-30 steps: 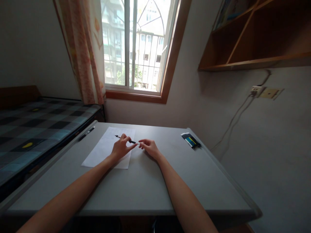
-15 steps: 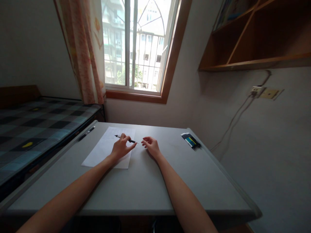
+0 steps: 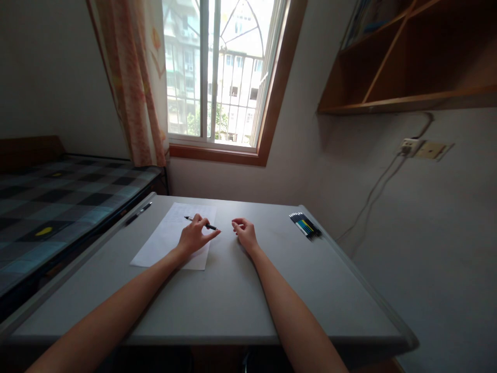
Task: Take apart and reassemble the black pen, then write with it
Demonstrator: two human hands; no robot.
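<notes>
My left hand [image 3: 191, 237] is closed on a slim black pen [image 3: 212, 227] above the sheet of paper [image 3: 155, 246]. The pen lies slantwise through the fingers, one end out to the left and a thin tip out to the right. Faint lines of writing show on the paper's upper part. My right hand [image 3: 246, 235] hovers just right of the tip, apart from it, with its fingers curled in and thumb near them. Whatever small thing it may pinch is too small to make out.
Another dark pen [image 3: 139, 213] lies near the left edge of the grey table [image 3: 233, 300]. A flat pack of several dark pens or refills with a blue and yellow label [image 3: 305, 226] lies by the right edge. A checked bed [image 3: 77, 191] stands at left.
My right hand has drawn slightly right, away from the pen's tip, and its fingers have curled in more. The left hand and the pen have hardly moved.
</notes>
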